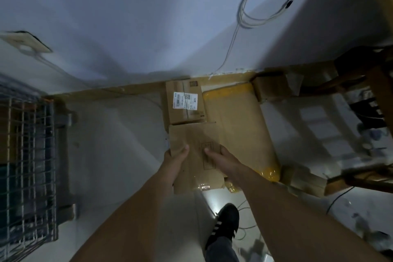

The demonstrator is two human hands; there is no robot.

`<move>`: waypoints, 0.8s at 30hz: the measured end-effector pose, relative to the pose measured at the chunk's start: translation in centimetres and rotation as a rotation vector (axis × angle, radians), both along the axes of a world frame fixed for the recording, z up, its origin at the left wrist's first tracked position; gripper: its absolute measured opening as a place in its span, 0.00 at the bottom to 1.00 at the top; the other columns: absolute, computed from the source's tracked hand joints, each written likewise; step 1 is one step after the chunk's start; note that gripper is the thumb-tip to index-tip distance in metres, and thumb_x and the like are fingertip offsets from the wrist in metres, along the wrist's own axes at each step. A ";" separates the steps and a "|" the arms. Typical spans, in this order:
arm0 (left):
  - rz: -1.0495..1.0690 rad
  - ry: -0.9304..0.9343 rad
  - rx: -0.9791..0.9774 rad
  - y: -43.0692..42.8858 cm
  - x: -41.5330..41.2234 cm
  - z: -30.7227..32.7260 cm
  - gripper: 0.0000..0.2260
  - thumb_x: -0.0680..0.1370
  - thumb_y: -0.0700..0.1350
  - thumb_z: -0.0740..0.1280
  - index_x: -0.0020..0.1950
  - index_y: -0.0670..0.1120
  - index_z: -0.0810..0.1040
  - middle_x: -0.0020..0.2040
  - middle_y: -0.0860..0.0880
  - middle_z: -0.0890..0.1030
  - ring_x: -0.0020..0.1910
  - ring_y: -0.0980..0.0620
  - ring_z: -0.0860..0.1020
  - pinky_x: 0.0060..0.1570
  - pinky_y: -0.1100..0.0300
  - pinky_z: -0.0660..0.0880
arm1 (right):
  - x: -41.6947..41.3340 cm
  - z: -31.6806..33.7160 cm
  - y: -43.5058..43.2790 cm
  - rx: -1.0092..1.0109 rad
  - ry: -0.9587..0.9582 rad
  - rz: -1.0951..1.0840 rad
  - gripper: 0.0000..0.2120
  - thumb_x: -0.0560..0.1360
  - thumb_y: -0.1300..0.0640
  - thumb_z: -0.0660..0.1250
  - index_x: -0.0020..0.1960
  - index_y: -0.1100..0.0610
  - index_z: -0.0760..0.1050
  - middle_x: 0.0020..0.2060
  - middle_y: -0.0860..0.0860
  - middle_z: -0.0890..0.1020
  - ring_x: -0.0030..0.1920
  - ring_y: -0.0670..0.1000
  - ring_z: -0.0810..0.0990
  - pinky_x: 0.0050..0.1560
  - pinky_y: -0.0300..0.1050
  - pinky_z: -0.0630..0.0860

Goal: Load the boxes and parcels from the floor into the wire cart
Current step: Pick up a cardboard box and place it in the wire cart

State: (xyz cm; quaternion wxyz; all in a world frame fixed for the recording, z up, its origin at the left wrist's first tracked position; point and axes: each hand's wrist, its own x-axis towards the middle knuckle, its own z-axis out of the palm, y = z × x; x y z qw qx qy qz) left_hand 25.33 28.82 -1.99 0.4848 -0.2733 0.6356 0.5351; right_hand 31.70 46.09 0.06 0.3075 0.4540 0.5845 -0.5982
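Flat cardboard parcel (195, 168) held at both sides; wire cart (27, 155) well apart to the left

Left hand (176, 159) and right hand (217, 155) each grip a long edge, thumbs on top; its long axis points away from the person; the left hand is nearer the cart, so the carry likely swings leftward.

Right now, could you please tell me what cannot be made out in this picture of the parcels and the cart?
Head view only:
Wire cart: cut off by the left edge and blurred; its load is unclear.
Left hand and right hand: fingers hidden under the flat parcel they hold.
White label on the small box: print too small to read.
Clutter at the right edge: dark and blurred.
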 end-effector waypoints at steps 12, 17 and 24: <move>-0.010 0.510 0.162 4.5 -11.6 22.3 0.31 0.67 0.49 0.83 0.68 0.50 0.76 0.58 0.47 0.86 0.55 0.46 0.85 0.59 0.43 0.81 | -10.4 22.5 4.5 0.215 0.488 -0.020 0.18 0.80 0.56 0.72 0.69 0.51 0.74 0.59 0.49 0.83 0.54 0.46 0.82 0.45 0.34 0.79; -0.048 0.773 0.246 7.0 -16.4 39.6 0.37 0.64 0.56 0.84 0.69 0.52 0.74 0.59 0.49 0.85 0.55 0.48 0.85 0.53 0.44 0.82 | -14.3 39.3 6.7 0.312 0.743 -0.040 0.19 0.81 0.52 0.70 0.70 0.47 0.72 0.54 0.42 0.81 0.53 0.44 0.81 0.50 0.39 0.80; 0.006 1.107 0.344 7.8 -16.3 65.1 0.28 0.73 0.50 0.80 0.69 0.54 0.73 0.58 0.53 0.84 0.53 0.50 0.84 0.50 0.49 0.82 | -15.0 63.3 7.8 0.412 1.073 -0.021 0.26 0.80 0.47 0.71 0.75 0.44 0.68 0.62 0.44 0.79 0.62 0.53 0.80 0.62 0.56 0.78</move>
